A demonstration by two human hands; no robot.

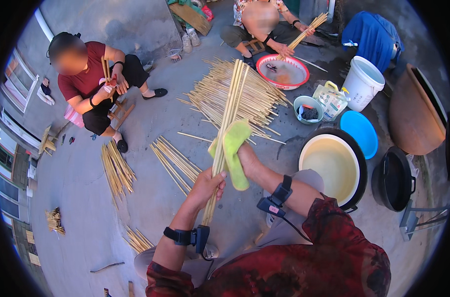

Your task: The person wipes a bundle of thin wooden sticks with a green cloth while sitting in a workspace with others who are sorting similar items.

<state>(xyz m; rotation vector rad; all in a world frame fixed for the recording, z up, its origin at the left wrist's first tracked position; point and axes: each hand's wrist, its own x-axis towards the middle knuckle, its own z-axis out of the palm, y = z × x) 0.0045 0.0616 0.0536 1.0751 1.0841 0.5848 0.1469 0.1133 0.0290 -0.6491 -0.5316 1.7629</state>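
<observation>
My left hand (pixel 206 187) is closed round the lower part of a small bundle of long, pale yellow sticks (pixel 233 96), which slants up and away from me. Higher up, a lime-green cloth (pixel 238 143) is folded about the sticks. My right hand (pixel 248 161) grips that cloth from the right side, its fingers partly hidden behind it. Beyond the bundle, a broad heap of similar sticks (pixel 225 91) lies on the concrete floor. A smaller row of sticks (pixel 178 158) is left of my left hand, with another bunch (pixel 117 171) farther left.
A person in a dark red shirt (pixel 94 67) sits at far left holding sticks; another (pixel 259 20) holds sticks over a red-rimmed basin (pixel 304 85). At right stand a large basin of water (pixel 306 148), blue lid (pixel 359 133), white bucket (pixel 362 86), black tub (pixel 390 183) and brown urn (pixel 413 114).
</observation>
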